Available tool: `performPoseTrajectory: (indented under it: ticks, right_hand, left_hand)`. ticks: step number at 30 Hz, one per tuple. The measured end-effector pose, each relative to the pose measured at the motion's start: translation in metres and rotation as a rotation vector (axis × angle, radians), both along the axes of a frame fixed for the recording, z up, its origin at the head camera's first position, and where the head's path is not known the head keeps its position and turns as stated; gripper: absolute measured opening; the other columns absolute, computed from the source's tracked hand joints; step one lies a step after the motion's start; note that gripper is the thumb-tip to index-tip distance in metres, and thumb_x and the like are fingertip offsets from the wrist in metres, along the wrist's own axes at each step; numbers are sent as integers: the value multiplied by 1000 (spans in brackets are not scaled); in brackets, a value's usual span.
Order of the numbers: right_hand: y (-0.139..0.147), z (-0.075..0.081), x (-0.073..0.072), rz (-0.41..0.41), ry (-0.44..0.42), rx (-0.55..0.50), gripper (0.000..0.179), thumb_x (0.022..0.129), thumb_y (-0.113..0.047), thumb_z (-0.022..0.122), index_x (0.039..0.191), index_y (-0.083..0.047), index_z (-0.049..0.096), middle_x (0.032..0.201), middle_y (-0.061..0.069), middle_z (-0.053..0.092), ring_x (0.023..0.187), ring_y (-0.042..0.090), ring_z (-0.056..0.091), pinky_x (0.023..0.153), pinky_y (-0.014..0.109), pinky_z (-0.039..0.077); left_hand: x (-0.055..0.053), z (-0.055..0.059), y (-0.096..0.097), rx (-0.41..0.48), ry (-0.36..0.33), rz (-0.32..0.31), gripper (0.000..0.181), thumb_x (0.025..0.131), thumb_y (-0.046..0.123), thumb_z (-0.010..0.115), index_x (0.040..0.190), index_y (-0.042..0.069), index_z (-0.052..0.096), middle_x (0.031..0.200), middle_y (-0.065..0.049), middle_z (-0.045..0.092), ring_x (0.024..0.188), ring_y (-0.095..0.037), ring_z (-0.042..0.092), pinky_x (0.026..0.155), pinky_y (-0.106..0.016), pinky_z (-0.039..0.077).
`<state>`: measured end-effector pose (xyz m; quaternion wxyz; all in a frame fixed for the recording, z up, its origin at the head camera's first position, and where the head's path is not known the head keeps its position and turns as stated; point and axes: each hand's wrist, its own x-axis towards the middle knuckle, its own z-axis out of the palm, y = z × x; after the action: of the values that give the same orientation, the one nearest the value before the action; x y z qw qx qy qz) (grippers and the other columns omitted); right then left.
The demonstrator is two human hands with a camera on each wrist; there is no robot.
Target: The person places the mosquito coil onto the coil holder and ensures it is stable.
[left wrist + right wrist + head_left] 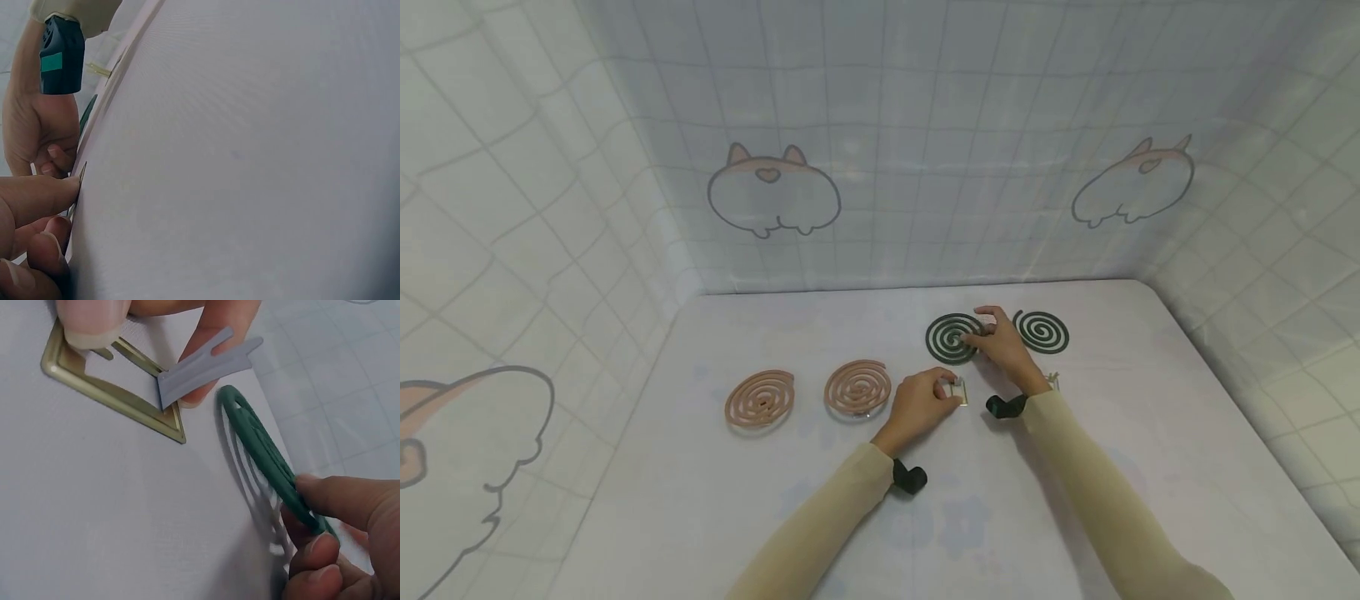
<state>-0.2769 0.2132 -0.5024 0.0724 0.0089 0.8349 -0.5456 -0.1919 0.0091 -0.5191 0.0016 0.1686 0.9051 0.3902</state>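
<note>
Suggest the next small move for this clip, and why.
Probably carry the green spiral coil over to the gold-coloured rectangular metal stand: the right hand pinches the coil's rim, the left hand holds the stand, and its forked grey prong sticks up.

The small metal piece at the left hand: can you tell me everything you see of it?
The metal piece looks like thin, gold-toned sheet metal: a four-sided plate with a raised rim and cut-out centre. A forked tab, greyer in this light, stands up from one end. The left hand holds it at the white table; whether it lies fully flat is unclear. A green coil is close to its tab.
</note>
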Motion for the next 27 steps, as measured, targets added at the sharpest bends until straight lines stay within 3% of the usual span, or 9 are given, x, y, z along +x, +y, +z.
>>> performPoseTrajectory:
  ticks: [5, 9, 16, 27]
  right_hand:
    - [2, 1, 2, 57, 56, -33, 42, 95, -22, 77, 135, -18, 64, 101, 11, 62, 66, 16, 48, 56, 28, 43]
    - [1, 0, 4, 61, 53, -1, 30, 95, -29, 77, 122, -18, 72, 112, 4, 68, 67, 17, 52, 57, 28, 45]
    - [-1, -1, 6, 48, 74, 13, 31, 92, -31, 80, 121, -20, 73, 116, 5, 71, 63, 16, 54, 56, 28, 47]
    - [4, -1, 10, 1, 36, -78, 43, 90, -34, 82, 129, -22, 72, 89, 4, 67, 63, 14, 53, 54, 26, 44]
  left_hand:
    - [0, 1, 0, 12, -3, 4, 31, 88, 25, 80, 117, 16, 75, 69, 14, 62, 57, -2, 52, 63, -24, 44]
    - [1, 1, 0, 13, -3, 3, 31, 88, 25, 80, 117, 16, 75, 69, 14, 62, 57, -2, 52, 63, -24, 43]
    - [2, 3, 1, 21, -11, 4, 31, 89, 25, 80, 117, 16, 74, 69, 13, 62, 57, -3, 52, 64, -25, 44]
    - [4, 3, -1, 41, -11, 5, 30, 88, 25, 81, 116, 15, 74, 71, 13, 63, 58, -2, 52, 62, -23, 43]
